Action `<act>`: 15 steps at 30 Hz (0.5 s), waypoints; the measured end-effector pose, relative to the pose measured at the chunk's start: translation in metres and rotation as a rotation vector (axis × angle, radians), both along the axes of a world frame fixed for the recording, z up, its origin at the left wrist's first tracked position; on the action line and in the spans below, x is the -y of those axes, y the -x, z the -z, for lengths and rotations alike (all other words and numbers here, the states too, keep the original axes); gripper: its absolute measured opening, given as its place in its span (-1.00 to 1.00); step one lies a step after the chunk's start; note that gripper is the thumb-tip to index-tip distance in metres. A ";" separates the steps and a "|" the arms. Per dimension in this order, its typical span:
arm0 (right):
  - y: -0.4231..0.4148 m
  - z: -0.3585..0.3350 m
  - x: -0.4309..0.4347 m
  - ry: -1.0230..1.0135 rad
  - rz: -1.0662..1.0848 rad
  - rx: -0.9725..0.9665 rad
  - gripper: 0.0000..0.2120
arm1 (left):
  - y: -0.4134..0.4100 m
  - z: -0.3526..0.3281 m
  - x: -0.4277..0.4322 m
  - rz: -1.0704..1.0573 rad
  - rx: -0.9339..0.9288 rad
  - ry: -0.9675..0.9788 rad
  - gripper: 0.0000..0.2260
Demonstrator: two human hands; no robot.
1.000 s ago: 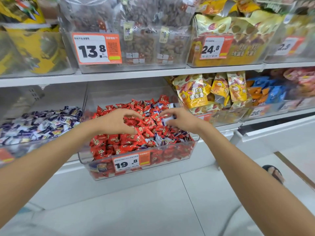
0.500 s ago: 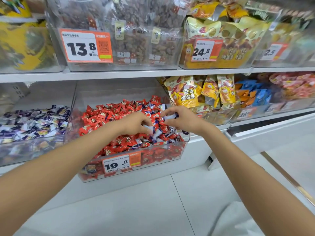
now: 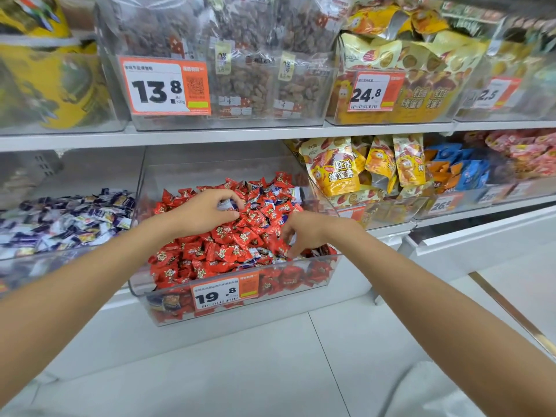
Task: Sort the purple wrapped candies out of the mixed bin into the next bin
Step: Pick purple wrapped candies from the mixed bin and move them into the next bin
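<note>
Over at the left edge of the frame sits a clear bin of blue-and-white wrapped sweets [image 3: 69, 218] on the lower shelf. Above it and a little to the right, an orange-and-white price tag reading 13.8 [image 3: 164, 85] is fixed to a bin on the long white shelf board [image 3: 240, 135].

The person's left hand [image 3: 204, 213] lies on top of the heap of red foil-wrapped candies [image 3: 222, 251], in the middle of the frame. Its grip is clamped on a small blue-and-white wrapped candy [image 3: 226, 203], held between thumb and curled forefinger just above the red ones (an odd one out in that pile).

The heap fills the clear plastic candy bin [image 3: 216, 173], whose front wall carries an orange-and-white price tag reading 19.8 [image 3: 224, 293] at lower centre.

Right of centre, the right hand [image 3: 310, 233] reaches down into the near right corner of the same bin, well apart from the left hand. Its fingers [image 3: 293, 251] point down among the red wrappers and touch them. I cannot tell whether its grip has closed on anything.

Further right on the lower shelf stand yellow snack pouches with red lettering [image 3: 337, 173], then small blue packets [image 3: 469, 173] towards the right edge.
</note>
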State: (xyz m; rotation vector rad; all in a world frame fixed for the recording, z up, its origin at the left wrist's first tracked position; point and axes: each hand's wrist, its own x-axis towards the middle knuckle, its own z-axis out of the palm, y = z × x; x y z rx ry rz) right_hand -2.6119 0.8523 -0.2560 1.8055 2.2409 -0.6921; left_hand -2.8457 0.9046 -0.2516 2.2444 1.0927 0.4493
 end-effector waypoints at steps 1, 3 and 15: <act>-0.003 -0.001 -0.002 -0.055 0.031 -0.037 -0.64 | 0.001 0.000 -0.001 -0.002 0.008 0.001 -0.93; -0.010 -0.007 -0.004 -0.149 0.109 -0.150 -0.62 | 0.003 -0.001 -0.002 -0.009 0.030 0.015 -0.92; 0.022 -0.033 0.001 -0.272 0.419 -0.961 -0.68 | -0.031 -0.014 0.013 -0.045 0.257 0.317 -0.58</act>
